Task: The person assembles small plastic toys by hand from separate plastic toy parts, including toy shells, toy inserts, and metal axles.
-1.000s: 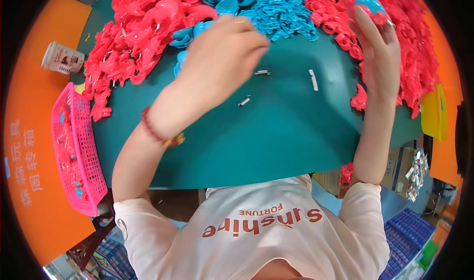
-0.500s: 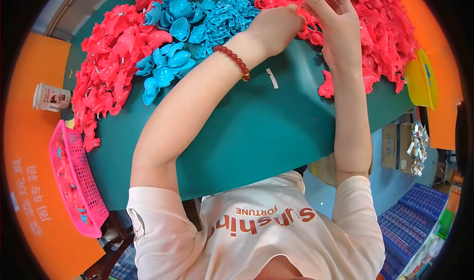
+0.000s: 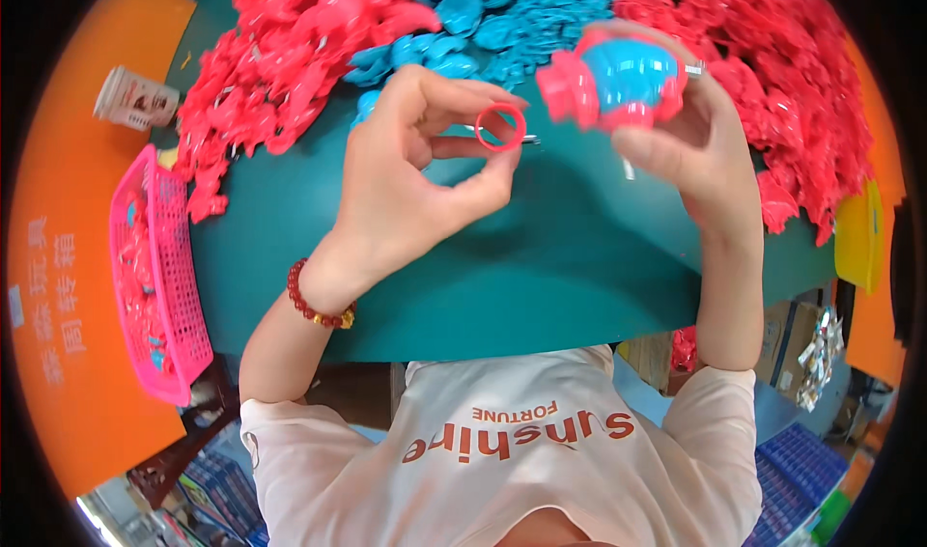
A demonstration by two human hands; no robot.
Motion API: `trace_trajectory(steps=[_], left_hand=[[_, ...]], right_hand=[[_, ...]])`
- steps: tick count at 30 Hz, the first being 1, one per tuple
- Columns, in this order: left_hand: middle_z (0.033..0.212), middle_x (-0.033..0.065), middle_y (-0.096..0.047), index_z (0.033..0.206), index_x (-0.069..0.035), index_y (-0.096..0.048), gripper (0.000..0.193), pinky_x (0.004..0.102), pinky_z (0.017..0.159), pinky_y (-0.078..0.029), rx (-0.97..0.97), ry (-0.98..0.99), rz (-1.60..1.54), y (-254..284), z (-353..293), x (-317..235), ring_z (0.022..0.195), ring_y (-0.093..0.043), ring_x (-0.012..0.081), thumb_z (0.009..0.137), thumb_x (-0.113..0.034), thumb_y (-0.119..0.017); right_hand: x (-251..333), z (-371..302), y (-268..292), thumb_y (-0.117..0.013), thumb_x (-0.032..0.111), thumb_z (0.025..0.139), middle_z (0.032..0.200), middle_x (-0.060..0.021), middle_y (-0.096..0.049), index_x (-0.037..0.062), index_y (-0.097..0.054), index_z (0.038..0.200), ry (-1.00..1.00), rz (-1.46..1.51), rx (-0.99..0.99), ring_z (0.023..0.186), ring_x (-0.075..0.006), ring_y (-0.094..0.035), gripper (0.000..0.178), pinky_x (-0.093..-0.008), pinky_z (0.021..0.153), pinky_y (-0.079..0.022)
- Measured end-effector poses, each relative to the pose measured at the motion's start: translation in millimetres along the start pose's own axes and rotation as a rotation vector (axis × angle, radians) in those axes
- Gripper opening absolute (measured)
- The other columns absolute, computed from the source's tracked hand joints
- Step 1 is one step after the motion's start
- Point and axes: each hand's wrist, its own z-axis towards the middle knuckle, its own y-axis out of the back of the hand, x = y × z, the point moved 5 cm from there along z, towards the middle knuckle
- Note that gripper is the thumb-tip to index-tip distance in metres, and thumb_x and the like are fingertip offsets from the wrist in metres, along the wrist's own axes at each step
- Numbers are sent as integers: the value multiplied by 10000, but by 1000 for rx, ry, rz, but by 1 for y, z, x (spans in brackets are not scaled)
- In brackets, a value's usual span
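My left hand (image 3: pixel 410 166) is over the middle of the green table, its thumb and fingers closed on a small red plastic ring (image 3: pixel 522 130). A thin silvery bit shows behind the ring; I cannot make out what it is. To the right, my right hand (image 3: pixel 710 146) grips a red plastic toy piece (image 3: pixel 563 88) with a shiny blue shell (image 3: pixel 630 69) set in its middle. A small metal pin (image 3: pixel 694 68) sticks out of that piece beside my fingers. The two held things are apart.
Heaps of red plastic parts lie at the left (image 3: pixel 280 74) and right (image 3: pixel 801 93) of the green table (image 3: pixel 463 296), with blue parts (image 3: pixel 541 26) between them. At the left stand a paper cup (image 3: pixel 137 98) and a pink basket (image 3: pixel 179 267). A yellow container (image 3: pixel 857 238) sits at the right edge.
Both hands have come back from the far heaps toward me. My left hand now shows a red ring in its fingers, and the red-and-blue toy piece in my right hand is now plainly seen.
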Motion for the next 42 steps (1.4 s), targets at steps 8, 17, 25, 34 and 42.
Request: trace_trajectory(steps=[8, 17, 25, 34, 42], left_hand=[[992, 119, -639, 1031, 32, -615, 336, 275, 747, -558, -61, -69, 11, 24, -27, -12, 860, -658, 181, 716, 40, -731], [948, 121, -658, 1029, 12, -654, 302, 257, 698, -539, -128, -77, 83, 26, -38, -3, 815, -649, 159, 736, -19, -722], [1388, 150, -357, 1408, -62, -255, 652, 424, 1017, -314, -348, 216, -589, 4, -30, 16, 1232, -385, 266, 954, -526, -195], [1325, 149, -432, 1335, -41, -351, 542, 390, 953, -363, -434, -56, -139, 29, -40, 19, 1202, -426, 255, 981, -423, -200], [1286, 169, -463, 1306, -17, -364, 511, 354, 890, -418, -389, -85, -123, 27, -35, 7, 1132, -495, 248, 989, -388, -213]], right_hand=[[-12, 0, -31, -845, 162, 591, 1225, -114, -526, -34, -476, 1240, 38, -52, 153, 1100, -188, -530, 772, -327, 951, -428], [-18, -10, -47, -852, 67, 579, 1172, -88, -574, 16, -546, 1197, 143, -38, 100, 1065, -178, -559, 692, -316, 928, -454], [-27, -26, -88, -888, 162, 536, 1151, -191, -580, -44, -470, 1225, 25, 19, 349, 1072, -242, -567, 832, -353, 922, -455], [-35, -30, -97, -827, 71, 632, 1166, -92, -572, 4, -490, 1237, -8, 39, 279, 1051, -172, -571, 696, -336, 908, -479], [-38, -22, -93, -828, 52, 625, 1193, -83, -535, 7, -474, 1239, -29, 106, 323, 1077, -169, -545, 710, -325, 919, -471]])
